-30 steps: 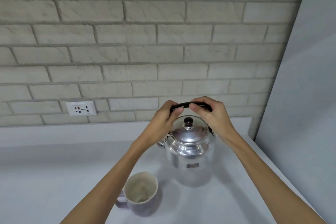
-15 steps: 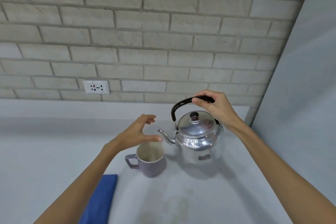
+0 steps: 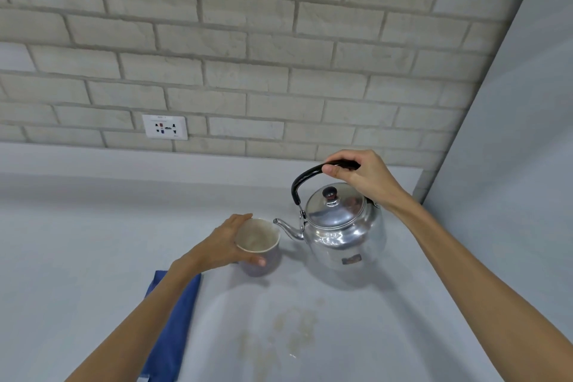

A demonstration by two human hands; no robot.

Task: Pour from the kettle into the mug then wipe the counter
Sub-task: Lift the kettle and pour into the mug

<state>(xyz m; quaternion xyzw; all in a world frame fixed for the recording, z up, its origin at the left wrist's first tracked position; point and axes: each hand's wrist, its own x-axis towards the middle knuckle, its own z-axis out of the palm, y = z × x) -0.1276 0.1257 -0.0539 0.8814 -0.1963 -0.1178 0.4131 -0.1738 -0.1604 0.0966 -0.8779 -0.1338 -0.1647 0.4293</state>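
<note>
A shiny metal kettle point(image 3: 344, 234) with a black arched handle stands on the pale grey counter point(image 3: 93, 242), its spout pointing left at the mug. My right hand point(image 3: 361, 177) grips the top of that handle. The lilac mug point(image 3: 259, 246) with a cream inside sits just left of the spout, and my left hand point(image 3: 223, 245) wraps around its left side. A blue cloth point(image 3: 173, 326) lies on the counter near me, partly under my left forearm.
Faint brownish stains point(image 3: 291, 329) mark the counter in front of the kettle. A brick wall with a white socket point(image 3: 165, 127) runs along the back. A plain grey wall point(image 3: 511, 164) closes the counter on the right.
My left hand has left the kettle handle, dropped to the mug and closed around it. The view has tilted down, showing the blue cloth and the stains. My right hand stays on the handle.
</note>
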